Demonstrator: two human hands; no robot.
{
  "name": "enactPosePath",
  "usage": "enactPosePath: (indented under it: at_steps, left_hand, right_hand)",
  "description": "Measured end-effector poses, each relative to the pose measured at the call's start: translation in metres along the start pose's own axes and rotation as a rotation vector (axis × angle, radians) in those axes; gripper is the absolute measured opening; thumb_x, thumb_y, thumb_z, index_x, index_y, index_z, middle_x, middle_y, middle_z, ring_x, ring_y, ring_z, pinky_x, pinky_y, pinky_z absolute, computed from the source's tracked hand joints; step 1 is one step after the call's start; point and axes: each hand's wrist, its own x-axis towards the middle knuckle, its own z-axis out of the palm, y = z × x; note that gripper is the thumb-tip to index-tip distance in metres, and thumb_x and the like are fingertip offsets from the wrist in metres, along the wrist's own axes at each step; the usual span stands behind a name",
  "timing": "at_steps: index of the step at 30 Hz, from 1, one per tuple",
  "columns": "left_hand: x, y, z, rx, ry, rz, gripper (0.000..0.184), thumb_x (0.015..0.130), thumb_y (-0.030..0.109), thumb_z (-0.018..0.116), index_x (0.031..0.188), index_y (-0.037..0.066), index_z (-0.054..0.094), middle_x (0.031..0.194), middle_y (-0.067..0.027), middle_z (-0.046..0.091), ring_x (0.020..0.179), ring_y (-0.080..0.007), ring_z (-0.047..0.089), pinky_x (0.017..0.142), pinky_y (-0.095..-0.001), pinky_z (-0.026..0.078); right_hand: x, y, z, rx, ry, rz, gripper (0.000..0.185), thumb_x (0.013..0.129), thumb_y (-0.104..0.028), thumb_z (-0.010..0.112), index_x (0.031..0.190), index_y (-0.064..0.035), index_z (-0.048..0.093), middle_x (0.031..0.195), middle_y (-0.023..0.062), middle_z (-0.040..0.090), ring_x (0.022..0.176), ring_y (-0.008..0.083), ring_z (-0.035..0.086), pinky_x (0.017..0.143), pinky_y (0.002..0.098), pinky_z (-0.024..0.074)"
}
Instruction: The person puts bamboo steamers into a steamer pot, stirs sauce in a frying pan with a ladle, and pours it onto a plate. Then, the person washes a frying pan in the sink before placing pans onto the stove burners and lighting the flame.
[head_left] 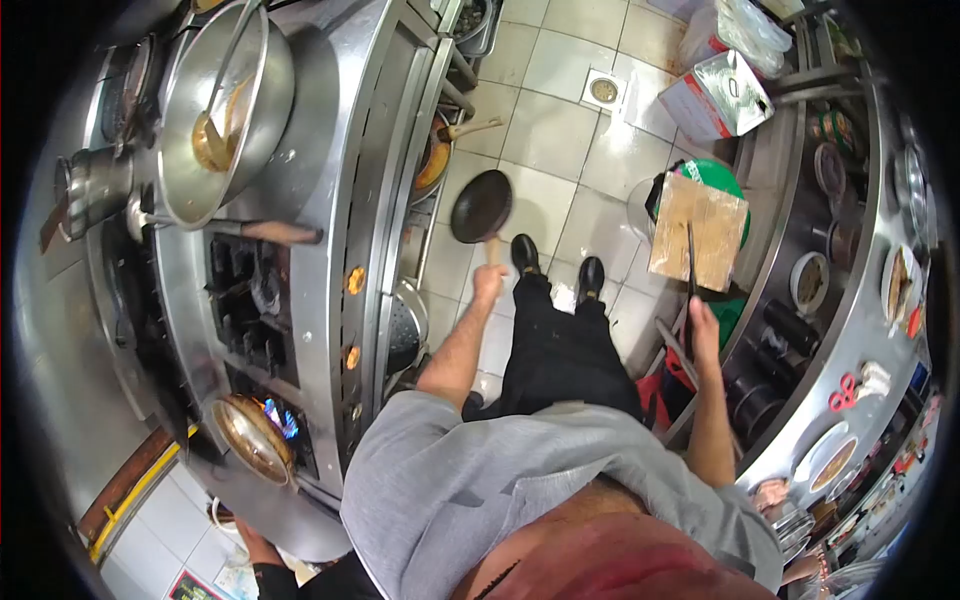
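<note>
My left hand [488, 284] is closed around the pale handle of a small dark frying pan [481, 206], held over the tiled floor. Off to the other side, my right hand [705, 330] grips a long, thin dark utensil [691, 262]; its exact kind I cannot make out. The utensil's far end overlaps a brown board wrapped in clear film [712, 232], and whether they touch I cannot tell. Beneath the board a green round lid [722, 178] shows.
Left, a steel stove [318, 180] carries a large metal bowl with a ladle [187, 150] and a pan [248, 440] beside a blue flame. Right, a steel counter [812, 405] holds plates and red scissors [843, 392]. Another person's arm [258, 545] shows at lower left.
</note>
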Motion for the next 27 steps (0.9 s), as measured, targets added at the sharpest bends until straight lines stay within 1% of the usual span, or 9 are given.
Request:
enactPosePath:
  at_steps: [2,3,5,8,10,15,18,21,27]
  left_hand:
    - [0.100,-0.044,-0.020,0.161,0.151,0.298,0.022,0.064,0.019,0.065,0.065,-0.003,0.065,0.057,-0.0131,0.059,0.049,-0.0219,0.057,0.049,-0.0377,0.045]
    - [0.092,0.012,-0.027,0.018,0.221,-0.033,0.025,0.066,0.022,0.065,0.065,-0.003,0.064,0.060,-0.0173,0.060,0.057,-0.0233,0.060,0.059,-0.0402,0.048]
    - [0.183,-0.006,-0.054,0.084,0.326,0.059,0.031,0.072,0.027,0.062,0.063,-0.002,0.063,0.058,-0.0125,0.058,0.059,-0.0210,0.059,0.051,-0.0379,0.047]
    - [0.204,0.056,-0.088,-0.267,0.144,0.080,0.032,0.075,0.015,0.063,0.100,-0.001,0.052,0.073,-0.0063,0.055,0.056,-0.0179,0.052,0.047,-0.0341,0.046]
    - [0.203,0.049,-0.085,-0.323,0.188,0.102,0.038,0.075,0.015,0.063,0.107,-0.002,0.051,0.077,-0.0077,0.056,0.058,-0.0169,0.053,0.048,-0.0334,0.047]
    - [0.084,0.002,-0.085,-0.449,0.281,-0.060,0.067,0.077,0.017,0.065,0.132,-0.004,0.033,0.095,-0.0115,0.058,0.068,-0.0157,0.058,0.053,-0.0302,0.048]
    - [-0.004,-0.033,-0.104,-0.637,0.331,-0.152,0.061,0.079,0.019,0.065,0.129,-0.003,0.037,0.097,-0.0102,0.057,0.068,-0.0155,0.058,0.051,-0.0296,0.048]
    - [-0.073,-0.063,-0.131,-0.876,0.565,-0.129,0.058,0.078,0.019,0.066,0.126,-0.002,0.040,0.094,-0.0085,0.057,0.064,-0.0148,0.058,0.049,-0.0290,0.047]
    - [-0.148,-0.050,-0.202,-0.922,0.924,0.009,0.069,0.073,0.021,0.073,0.129,0.001,0.037,0.088,-0.0084,0.058,0.066,-0.0171,0.059,0.050,-0.0297,0.047]
  right_hand:
    - [-0.011,0.010,0.010,-0.082,0.008,0.046,0.039,0.091,-0.043,0.051,0.076,-0.0078,0.053,0.055,0.0000,0.047,0.042,0.0095,0.044,0.039,0.0248,0.0331]
    - [-0.019,0.004,0.022,-0.133,0.010,0.059,0.039,0.092,-0.044,0.049,0.075,-0.0087,0.052,0.055,0.0003,0.048,0.042,0.0104,0.044,0.039,0.0253,0.0340]
    - [-0.016,0.020,0.032,-0.103,-0.093,0.253,0.038,0.092,-0.043,0.049,0.076,-0.0083,0.053,0.056,0.0001,0.047,0.042,0.0100,0.044,0.039,0.0247,0.0339]
    - [-0.003,0.029,0.052,-0.130,-0.108,0.201,0.037,0.092,-0.042,0.049,0.079,-0.0080,0.052,0.055,0.0002,0.046,0.041,0.0095,0.044,0.038,0.0243,0.0340]
    - [-0.001,0.006,0.061,-0.124,-0.175,0.204,0.036,0.092,-0.041,0.050,0.079,-0.0073,0.053,0.055,0.0001,0.047,0.042,0.0089,0.043,0.039,0.0238,0.0341]
    - [0.008,-0.053,0.081,-0.303,-0.318,-0.047,0.035,0.090,-0.036,0.056,0.091,-0.0013,0.058,0.061,-0.0033,0.045,0.049,0.0049,0.040,0.044,0.0211,0.0313]
    - [0.010,-0.098,0.096,-0.509,-0.439,-0.196,0.043,0.088,-0.039,0.057,0.099,0.0027,0.058,0.066,0.0023,0.054,0.056,0.0108,0.049,0.050,0.0261,0.0387]
    - [-0.035,-0.176,0.142,-0.795,-0.603,-0.611,0.050,0.086,-0.041,0.058,0.107,0.0041,0.056,0.084,0.0225,0.063,0.078,0.0335,0.061,0.070,0.0386,0.0462]
    - [-0.131,-0.269,0.254,-1.056,-0.624,-1.232,0.042,0.085,-0.045,0.056,0.092,-0.0041,0.056,0.083,0.0199,0.063,0.078,0.0395,0.061,0.065,0.0464,0.0471]
